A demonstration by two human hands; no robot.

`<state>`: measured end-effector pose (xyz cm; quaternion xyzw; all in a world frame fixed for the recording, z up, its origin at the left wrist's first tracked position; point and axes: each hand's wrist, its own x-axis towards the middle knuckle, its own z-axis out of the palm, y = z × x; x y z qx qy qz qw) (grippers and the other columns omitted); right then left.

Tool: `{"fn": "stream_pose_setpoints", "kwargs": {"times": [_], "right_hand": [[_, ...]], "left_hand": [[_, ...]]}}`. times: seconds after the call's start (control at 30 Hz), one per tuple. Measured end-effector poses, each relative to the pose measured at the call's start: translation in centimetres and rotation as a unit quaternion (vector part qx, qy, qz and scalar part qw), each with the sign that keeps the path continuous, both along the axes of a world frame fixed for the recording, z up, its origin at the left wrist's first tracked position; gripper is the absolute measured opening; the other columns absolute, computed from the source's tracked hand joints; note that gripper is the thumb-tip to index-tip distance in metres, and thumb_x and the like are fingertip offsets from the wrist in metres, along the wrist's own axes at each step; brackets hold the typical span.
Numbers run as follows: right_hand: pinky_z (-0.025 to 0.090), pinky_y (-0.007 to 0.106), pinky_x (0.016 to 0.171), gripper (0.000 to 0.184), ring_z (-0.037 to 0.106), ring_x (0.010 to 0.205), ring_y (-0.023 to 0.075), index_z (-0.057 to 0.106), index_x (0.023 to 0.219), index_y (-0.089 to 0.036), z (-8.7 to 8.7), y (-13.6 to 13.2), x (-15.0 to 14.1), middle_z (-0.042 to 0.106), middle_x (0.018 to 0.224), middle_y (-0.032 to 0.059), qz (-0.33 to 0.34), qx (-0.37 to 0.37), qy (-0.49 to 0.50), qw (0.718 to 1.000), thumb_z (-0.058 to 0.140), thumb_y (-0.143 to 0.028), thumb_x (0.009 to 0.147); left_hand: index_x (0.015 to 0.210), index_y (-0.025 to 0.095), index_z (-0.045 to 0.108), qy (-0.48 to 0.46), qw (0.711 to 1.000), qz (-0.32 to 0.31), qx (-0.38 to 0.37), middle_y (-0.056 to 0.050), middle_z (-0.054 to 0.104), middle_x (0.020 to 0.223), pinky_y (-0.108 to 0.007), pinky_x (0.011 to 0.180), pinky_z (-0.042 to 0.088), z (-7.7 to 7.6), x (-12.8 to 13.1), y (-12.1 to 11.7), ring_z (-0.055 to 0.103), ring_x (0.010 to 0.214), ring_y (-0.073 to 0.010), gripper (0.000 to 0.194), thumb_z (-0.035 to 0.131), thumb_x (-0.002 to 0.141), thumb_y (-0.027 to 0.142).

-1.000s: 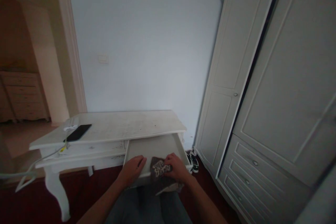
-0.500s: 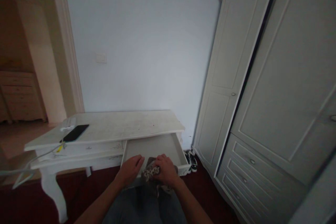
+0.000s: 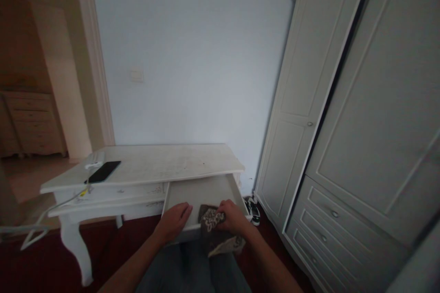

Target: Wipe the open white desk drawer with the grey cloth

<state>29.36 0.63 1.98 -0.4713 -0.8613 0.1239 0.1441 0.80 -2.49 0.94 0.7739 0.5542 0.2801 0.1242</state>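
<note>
A low white table stands against the wall with its right drawer pulled out. My left hand rests on the drawer's front edge, fingers curled over it. My right hand grips a dark brown cloth with a pale pattern that lies over the drawer's front edge and hangs down toward my lap. The drawer's inside looks bare apart from the cloth.
A black phone and a white charger with a cable lie on the table's left end. A tall white wardrobe with drawers fills the right side. Dark shoes sit on the floor between table and wardrobe. A doorway opens at the left.
My right hand pushed the cloth left toward my other hand, then drew it back right along the drawer's front edge. My left hand stayed on the edge.
</note>
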Motion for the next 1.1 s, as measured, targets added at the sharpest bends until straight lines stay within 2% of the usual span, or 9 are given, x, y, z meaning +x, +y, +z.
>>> {"fn": "stream_pose_setpoints", "kwargs": {"times": [0.13, 0.27, 0.4, 0.63, 0.7, 0.77, 0.9, 1.0, 1.1], "right_hand": [[0.043, 0.033, 0.097, 0.038, 0.061, 0.111, 0.0262, 0.079, 0.101, -0.022, -0.2, 0.7, 4.1, 0.069, 0.112, 0.0051, -0.034, -0.011, 0.015, 0.999, 0.091, -0.029, 0.065], [0.043, 0.032, 0.096, 0.037, 0.061, 0.111, 0.0249, 0.079, 0.100, -0.022, -0.3, 0.7, 4.7, 0.069, 0.113, 0.0042, -0.046, -0.003, 0.026, 0.999, 0.092, -0.030, 0.066], [0.044, 0.031, 0.093, 0.036, 0.061, 0.108, 0.0247, 0.080, 0.099, -0.025, 0.0, 0.1, 1.2, 0.070, 0.110, 0.0030, -0.007, 0.011, 0.021, 1.000, 0.091, -0.041, 0.068], [0.047, 0.036, 0.088, 0.039, 0.060, 0.106, 0.0280, 0.078, 0.109, -0.030, -0.1, -1.6, -9.3, 0.071, 0.108, 0.0053, 0.054, 0.061, -0.023, 0.996, 0.081, -0.055, 0.079], [0.048, 0.038, 0.088, 0.043, 0.060, 0.107, 0.0288, 0.076, 0.115, -0.030, -0.4, -1.9, -11.2, 0.071, 0.110, 0.0064, 0.057, 0.072, -0.021, 0.996, 0.077, -0.059, 0.082], [0.048, 0.038, 0.088, 0.045, 0.059, 0.106, 0.0287, 0.075, 0.118, -0.031, -0.7, -2.1, -11.8, 0.070, 0.110, 0.0062, 0.059, 0.072, -0.013, 0.996, 0.076, -0.060, 0.083], [0.047, 0.037, 0.092, 0.036, 0.058, 0.108, 0.0271, 0.077, 0.110, -0.030, -0.5, -1.9, -9.2, 0.070, 0.110, 0.0049, 0.066, 0.056, -0.001, 0.996, 0.079, -0.053, 0.083], [0.046, 0.037, 0.094, 0.034, 0.058, 0.111, 0.0266, 0.078, 0.105, -0.027, 0.2, -1.5, -4.9, 0.070, 0.112, 0.0050, 0.049, 0.040, -0.004, 0.998, 0.084, -0.048, 0.080], [0.045, 0.037, 0.095, 0.042, 0.059, 0.111, 0.0268, 0.078, 0.106, -0.023, 1.0, -1.0, 0.3, 0.071, 0.113, 0.0057, 0.017, 0.024, -0.014, 0.999, 0.091, -0.045, 0.072]], "left_hand": [[0.083, 0.025, 0.056, -0.001, 1.000, -0.002, -0.004, -0.005, 0.069, 0.087, -0.033, 0.080, 0.042, -0.1, -0.1, 0.1, 0.065, 0.085, -0.0218, 0.046, 0.026, 0.106, 0.051], [0.086, 0.025, 0.057, -0.007, 1.000, -0.003, -0.005, -0.005, 0.069, 0.089, -0.033, 0.081, 0.043, -0.3, -0.2, 0.4, 0.065, 0.088, -0.0226, 0.046, 0.027, 0.106, 0.052], [0.086, 0.025, 0.058, -0.017, 1.000, -0.007, -0.017, -0.006, 0.070, 0.090, -0.033, 0.080, 0.044, -0.4, -0.4, 0.6, 0.066, 0.089, -0.0231, 0.047, 0.026, 0.105, 0.054], [0.087, 0.026, 0.060, -0.062, 0.998, -0.011, 0.003, -0.005, 0.070, 0.092, -0.035, 0.085, 0.047, -0.6, -0.4, 0.6, 0.066, 0.091, -0.0234, 0.049, 0.027, 0.105, 0.057], [0.087, 0.026, 0.059, -0.070, 0.997, -0.014, 0.008, -0.004, 0.069, 0.092, -0.035, 0.086, 0.047, -0.6, -0.5, 0.4, 0.065, 0.091, -0.0232, 0.049, 0.027, 0.105, 0.058], [0.087, 0.026, 0.058, -0.069, 0.997, -0.017, 0.012, -0.004, 0.067, 0.090, -0.036, 0.086, 0.047, -0.5, -0.5, 0.2, 0.064, 0.089, -0.0229, 0.050, 0.026, 0.106, 0.058], [0.084, 0.026, 0.057, -0.059, 0.998, -0.015, 0.018, -0.004, 0.066, 0.087, -0.036, 0.083, 0.046, -0.2, -0.4, -0.1, 0.064, 0.086, -0.0231, 0.048, 0.027, 0.106, 0.056], [0.083, 0.026, 0.058, -0.059, 0.998, -0.015, 0.023, -0.005, 0.066, 0.088, -0.037, 0.083, 0.046, -0.2, -0.3, -0.1, 0.064, 0.087, -0.0234, 0.048, 0.027, 0.106, 0.055], [0.084, 0.025, 0.060, -0.063, 0.997, -0.023, 0.023, -0.005, 0.065, 0.088, -0.037, 0.086, 0.046, -0.5, -0.6, 0.2, 0.063, 0.088, -0.0231, 0.050, 0.026, 0.106, 0.054]]}}
